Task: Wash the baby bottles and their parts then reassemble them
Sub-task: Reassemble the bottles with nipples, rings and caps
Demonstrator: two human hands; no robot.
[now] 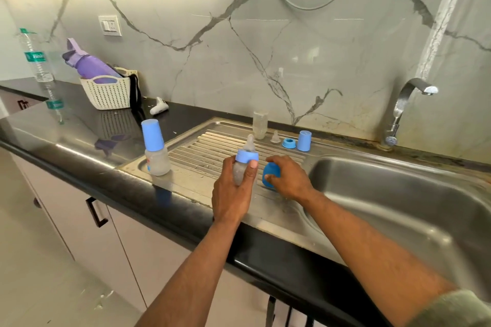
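Far left on the black bench (pixel 79 125), a clear water bottle (pixel 36 61) stands at the back, then a white basket (pixel 109 95) with a purple bottle (pixel 90 64) leaning out of it; there's a wide bare stretch of bench in front of both. A small white object (pixel 159 108) lies behind, too blurred to name. Next, at the left corner of the steel drainboard (pixel 212 146), a capped baby bottle (pixel 155 151) stands upright, blue cap on, cloudy body, close to the front edge.

Now your left hand (pixel 231 194): the grip is wrapped round a second baby bottle (pixel 245 164) over the ribbed board, blue collar and clear teat on top, no cap, its lower body hidden behind your fingers. Just beside it, your right hand (pixel 288 178) curls over a blue cap (pixel 271 176) resting on the board; fingers cover much of it.

Along the back edge, well apart from your hands: a bare clear bottle body (pixel 259 125), a loose teat (pixel 275 137), a blue collar ring (pixel 288 143), another upright blue cap (pixel 304 141). To the right, the sink basin (pixel 398 194) opens wide, cut off at the frame edge, with the tap (pixel 406 103) at its back.
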